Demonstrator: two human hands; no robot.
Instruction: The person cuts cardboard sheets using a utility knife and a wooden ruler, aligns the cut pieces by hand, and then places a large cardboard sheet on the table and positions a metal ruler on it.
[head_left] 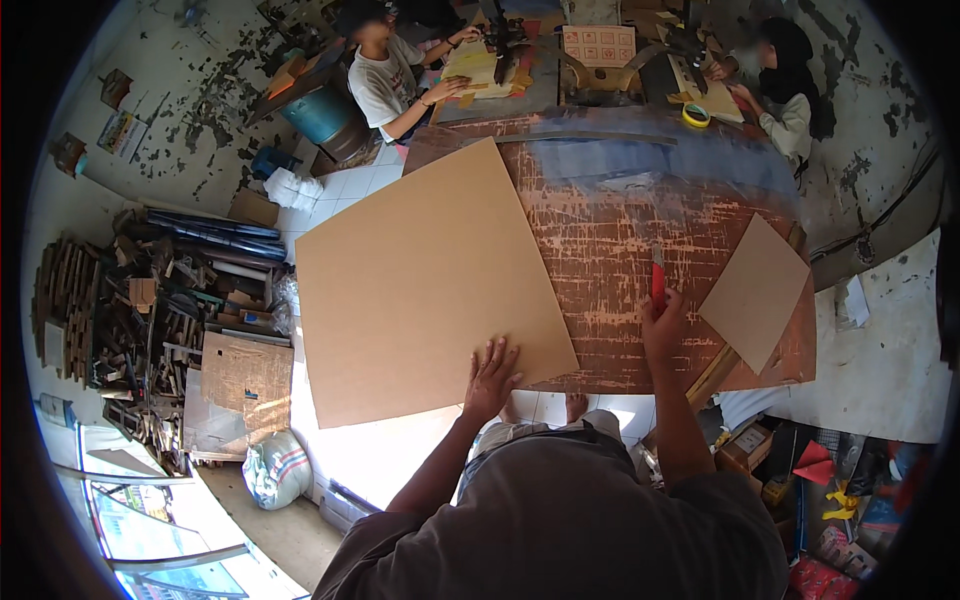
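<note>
A large brown cardboard sheet [420, 280] lies on the left of the scored wooden table [610, 225] and juts out past its left and near edges. My left hand [493, 373] rests flat on the sheet near its close edge, fingers spread. In my right hand [663, 325] is a red utility knife [658, 280], gripped over the bare wood with its tip pointing away from me. To the right of it lies a smaller brown cardboard piece [757, 293], set at a slant and partly over a wooden strip [716, 376].
A long dark metal ruler [600, 138] lies across the table's far part. Beyond it, two people work at presses; yellow tape [695, 116] sits by the right one. Wood scraps [165, 300] are heaped at left, a stuffed sack [277, 470] below. Clutter [830, 490] fills the lower right.
</note>
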